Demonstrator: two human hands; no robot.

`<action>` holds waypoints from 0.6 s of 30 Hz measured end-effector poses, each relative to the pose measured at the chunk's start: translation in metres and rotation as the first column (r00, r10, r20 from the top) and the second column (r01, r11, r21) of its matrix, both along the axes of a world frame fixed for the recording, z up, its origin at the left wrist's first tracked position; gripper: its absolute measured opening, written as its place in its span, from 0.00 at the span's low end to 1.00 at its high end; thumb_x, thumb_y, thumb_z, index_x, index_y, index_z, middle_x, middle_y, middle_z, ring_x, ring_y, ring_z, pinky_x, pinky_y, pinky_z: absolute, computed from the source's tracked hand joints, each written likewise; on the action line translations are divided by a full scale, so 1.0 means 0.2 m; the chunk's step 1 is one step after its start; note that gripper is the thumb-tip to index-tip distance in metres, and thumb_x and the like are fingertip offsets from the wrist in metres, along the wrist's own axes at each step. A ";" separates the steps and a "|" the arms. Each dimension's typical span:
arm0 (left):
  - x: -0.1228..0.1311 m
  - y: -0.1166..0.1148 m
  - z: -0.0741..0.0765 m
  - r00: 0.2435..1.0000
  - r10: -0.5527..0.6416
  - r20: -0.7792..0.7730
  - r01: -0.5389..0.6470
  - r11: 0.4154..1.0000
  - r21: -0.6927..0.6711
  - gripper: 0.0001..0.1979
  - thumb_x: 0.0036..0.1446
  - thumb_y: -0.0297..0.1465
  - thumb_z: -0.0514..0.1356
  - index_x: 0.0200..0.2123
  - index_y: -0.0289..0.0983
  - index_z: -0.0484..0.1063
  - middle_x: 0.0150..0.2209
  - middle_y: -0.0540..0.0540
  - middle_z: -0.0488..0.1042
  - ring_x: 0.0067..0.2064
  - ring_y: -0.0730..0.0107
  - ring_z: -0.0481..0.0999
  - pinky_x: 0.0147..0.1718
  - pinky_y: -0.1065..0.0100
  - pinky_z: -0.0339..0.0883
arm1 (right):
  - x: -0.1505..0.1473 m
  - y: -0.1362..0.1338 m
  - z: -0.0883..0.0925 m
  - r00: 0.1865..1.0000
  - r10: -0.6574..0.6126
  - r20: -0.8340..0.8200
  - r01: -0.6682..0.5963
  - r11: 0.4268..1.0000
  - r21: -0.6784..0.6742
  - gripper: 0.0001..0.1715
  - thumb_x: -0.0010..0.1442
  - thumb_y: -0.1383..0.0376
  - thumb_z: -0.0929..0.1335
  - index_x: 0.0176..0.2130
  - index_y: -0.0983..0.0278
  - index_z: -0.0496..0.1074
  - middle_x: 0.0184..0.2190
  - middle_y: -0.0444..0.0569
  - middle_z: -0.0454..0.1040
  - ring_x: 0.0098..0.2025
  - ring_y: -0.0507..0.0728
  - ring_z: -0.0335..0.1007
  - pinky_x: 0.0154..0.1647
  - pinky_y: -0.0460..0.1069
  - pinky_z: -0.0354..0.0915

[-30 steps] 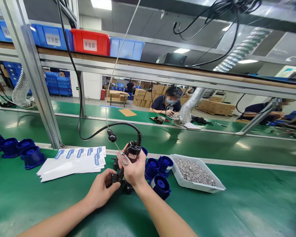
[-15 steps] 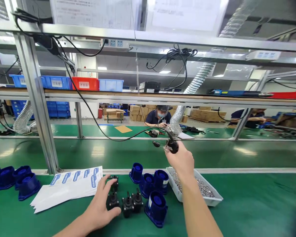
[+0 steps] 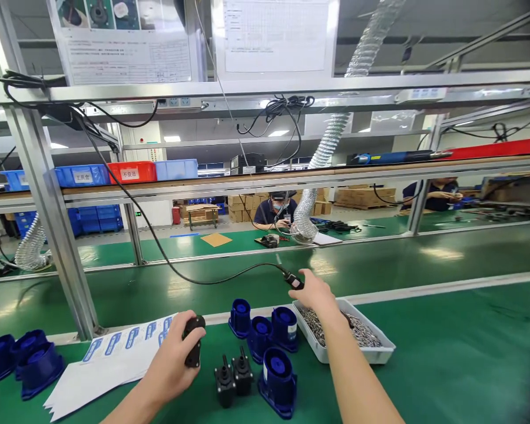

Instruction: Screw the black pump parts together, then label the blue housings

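Observation:
My left hand (image 3: 174,353) is closed around a black pump-like part (image 3: 196,341) above the green bench; whether it is one piece or two together I cannot tell. My right hand (image 3: 315,294) grips a black corded electric screwdriver (image 3: 295,281) over a white tray (image 3: 382,355). A cord leaves its near end to the left, and my hand and forearm hide most of its body. Small metal screws (image 3: 362,331) fill the tray. Two black pump-like parts (image 3: 233,377) with upright stems stand between my hands, beside several dark blue housings (image 3: 278,380).
White sheets with blue labels (image 3: 101,371) lie left of my left hand. More blue housings (image 3: 39,368) stand at the far left. A metal post (image 3: 55,212) and a shelf (image 3: 247,184) with bins frame the bench. A person (image 3: 274,212) sits across it.
My left hand, spread over two black parts before, has closed, and those parts no longer stand there. My right hand has lowered toward the tray with the screwdriver. The view has tilted up.

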State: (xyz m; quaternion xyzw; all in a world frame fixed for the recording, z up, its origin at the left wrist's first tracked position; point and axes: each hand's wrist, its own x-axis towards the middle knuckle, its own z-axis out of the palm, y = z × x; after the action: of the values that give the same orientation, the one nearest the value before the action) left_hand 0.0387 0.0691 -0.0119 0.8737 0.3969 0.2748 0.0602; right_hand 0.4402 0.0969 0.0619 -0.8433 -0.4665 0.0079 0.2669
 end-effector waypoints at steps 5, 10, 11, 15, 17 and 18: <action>0.01 0.02 0.04 0.998 -0.058 0.001 0.056 0.966 -0.251 0.30 0.40 0.16 0.62 0.49 0.41 0.74 0.60 0.37 0.71 0.62 0.49 0.74 0.63 0.53 0.71 | -0.09 -0.06 0.08 0.999 0.036 -0.008 -0.037 0.995 -0.091 0.46 0.56 0.67 0.75 0.70 0.65 0.63 0.60 0.69 0.71 0.65 0.78 0.67 0.54 0.62 0.69; 0.02 0.03 0.00 0.981 -0.146 -0.130 0.090 0.929 -0.360 0.43 0.40 0.16 0.63 0.63 0.43 0.73 0.78 0.37 0.54 0.77 0.44 0.58 0.74 0.48 0.59 | -0.31 -0.28 0.27 0.984 0.174 0.042 -0.176 0.984 0.027 0.41 0.63 0.62 0.72 0.71 0.63 0.61 0.65 0.66 0.66 0.70 0.75 0.60 0.62 0.62 0.66; 0.01 0.02 -0.02 0.981 -0.132 -0.145 0.076 0.937 -0.341 0.44 0.42 0.16 0.63 0.65 0.43 0.71 0.79 0.38 0.50 0.77 0.45 0.56 0.74 0.48 0.58 | -0.37 -0.33 0.31 0.973 0.226 0.048 -0.229 0.971 0.068 0.39 0.66 0.60 0.71 0.71 0.60 0.61 0.65 0.62 0.66 0.69 0.70 0.62 0.63 0.58 0.66; -0.10 -0.05 -0.16 0.992 -0.079 -0.097 0.079 0.997 -0.006 0.39 0.53 0.17 0.62 0.68 0.43 0.70 0.75 0.39 0.62 0.73 0.48 0.67 0.70 0.50 0.67 | -0.56 -0.50 0.36 0.871 0.491 -0.018 -0.487 0.868 0.092 0.29 0.65 0.55 0.71 0.63 0.54 0.70 0.56 0.50 0.75 0.53 0.60 0.77 0.51 0.51 0.71; -0.18 -0.09 -0.20 0.997 -0.082 -0.011 0.083 0.971 0.224 0.32 0.63 0.21 0.59 0.68 0.45 0.70 0.65 0.41 0.76 0.65 0.52 0.76 0.65 0.54 0.72 | -0.62 -0.52 0.35 0.803 0.596 -0.014 -0.596 0.801 -0.049 0.27 0.60 0.58 0.74 0.59 0.56 0.74 0.52 0.50 0.79 0.52 0.63 0.78 0.49 0.53 0.71; -0.22 -0.09 -0.21 0.997 -0.071 0.021 0.062 0.957 0.284 0.29 0.67 0.23 0.58 0.68 0.46 0.70 0.60 0.41 0.81 0.61 0.53 0.80 0.62 0.56 0.74 | -0.64 -0.52 0.33 0.771 0.637 0.001 -0.631 0.764 -0.132 0.28 0.58 0.59 0.76 0.58 0.56 0.76 0.51 0.51 0.80 0.52 0.65 0.78 0.50 0.54 0.72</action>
State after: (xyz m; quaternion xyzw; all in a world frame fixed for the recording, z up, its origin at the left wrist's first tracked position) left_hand -0.0055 0.0504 -0.0544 0.8817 0.3231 0.3401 -0.0499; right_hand 0.3112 -0.0069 0.1281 -0.6510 -0.7283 0.1075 0.1851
